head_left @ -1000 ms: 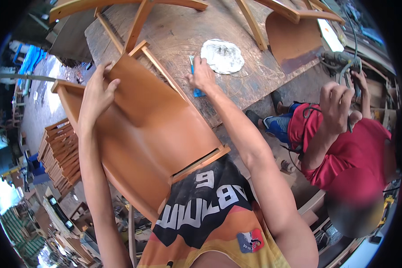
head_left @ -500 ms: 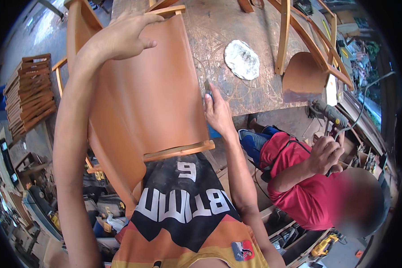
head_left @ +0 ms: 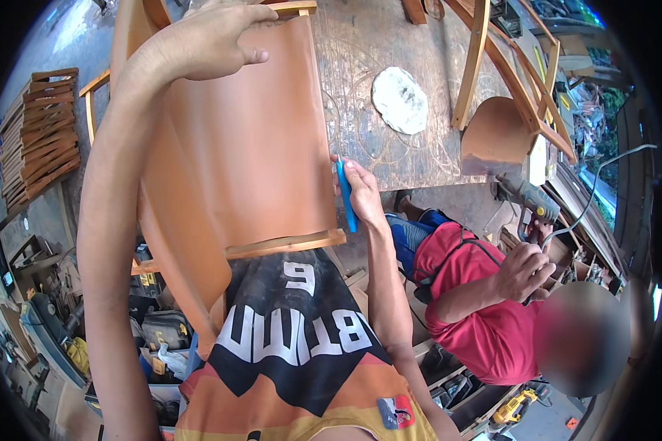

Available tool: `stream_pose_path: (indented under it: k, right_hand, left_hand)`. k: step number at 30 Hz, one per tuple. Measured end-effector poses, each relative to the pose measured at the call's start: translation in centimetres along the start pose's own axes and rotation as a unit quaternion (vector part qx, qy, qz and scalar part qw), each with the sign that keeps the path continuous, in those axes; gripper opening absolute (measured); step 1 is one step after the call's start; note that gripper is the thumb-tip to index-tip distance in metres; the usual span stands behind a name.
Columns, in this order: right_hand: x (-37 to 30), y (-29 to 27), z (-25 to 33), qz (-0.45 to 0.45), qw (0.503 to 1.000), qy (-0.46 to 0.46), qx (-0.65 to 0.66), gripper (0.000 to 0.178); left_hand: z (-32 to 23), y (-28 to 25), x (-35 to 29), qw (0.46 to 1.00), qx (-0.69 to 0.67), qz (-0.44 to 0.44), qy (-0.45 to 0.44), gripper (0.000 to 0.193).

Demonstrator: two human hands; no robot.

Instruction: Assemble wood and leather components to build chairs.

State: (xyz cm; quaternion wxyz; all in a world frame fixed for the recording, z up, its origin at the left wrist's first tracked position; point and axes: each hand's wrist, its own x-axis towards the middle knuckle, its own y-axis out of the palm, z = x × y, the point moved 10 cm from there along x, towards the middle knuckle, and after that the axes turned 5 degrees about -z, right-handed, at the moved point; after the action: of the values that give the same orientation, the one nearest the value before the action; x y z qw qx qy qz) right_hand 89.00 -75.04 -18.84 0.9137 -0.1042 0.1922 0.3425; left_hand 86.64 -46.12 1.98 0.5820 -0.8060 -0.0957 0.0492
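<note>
A wide brown leather-like sheet (head_left: 254,140) is stretched on a wooden chair frame (head_left: 287,245) in front of me, one rail close to my body. My left hand (head_left: 217,44) reaches across to the far end of the sheet, fingers stretched out and thumb apart, beside the far wooden rail (head_left: 294,9). It holds nothing that I can see. At the sheet's right edge, my right hand (head_left: 362,192) is closed round a slim blue-handled knife (head_left: 346,197). The handle points back toward me; little of the blade shows.
A scarred worktable (head_left: 346,88) bears a white patch (head_left: 399,101), more wooden frame parts (head_left: 472,66) and a brown panel (head_left: 496,132). A co-worker in a red shirt (head_left: 471,309) holds a corded power tool (head_left: 533,202) at right. Slatted wooden pieces (head_left: 44,140) are stacked at left.
My right hand has turned and drawn slightly toward me, bringing the blue handle into sight. My left hand stays at the far end. The co-worker's hands and tool have shifted slightly left and nearer.
</note>
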Motion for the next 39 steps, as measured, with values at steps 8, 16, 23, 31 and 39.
stream_pose_path:
  k: [8, 16, 23, 31, 39]
  right_hand:
    - [-0.8, 0.6, 4.4, -0.11, 0.882, -0.097, -0.448, 0.028]
    - [-0.3, 1.9, 4.2, -0.121, 0.856, -0.111, -0.49, 0.036]
    - [-0.1, 1.9, 4.3, -0.144, 0.855, -0.143, -0.478, 0.037]
    - [-0.2, 1.8, 3.4, -0.154, 0.863, -0.129, -0.464, 0.038]
    - [-0.8, 2.4, 4.0, -0.16, 0.849, -0.17, -0.475, 0.038]
  left_hand:
    - [0.5, 0.0, 0.1, 1.0, -0.013, -0.008, 0.017, 0.053]
    - [-2.9, -2.7, -0.6, 0.998, -0.037, 0.038, -0.017, 0.052]
    - [0.1, 0.4, -0.5, 0.999, -0.023, -0.002, 0.036, 0.052]
    - [-0.9, -0.7, -0.3, 0.982, -0.173, 0.028, 0.067, 0.051]
    - [0.8, -0.8, -0.6, 0.988, -0.143, -0.014, 0.064, 0.047]
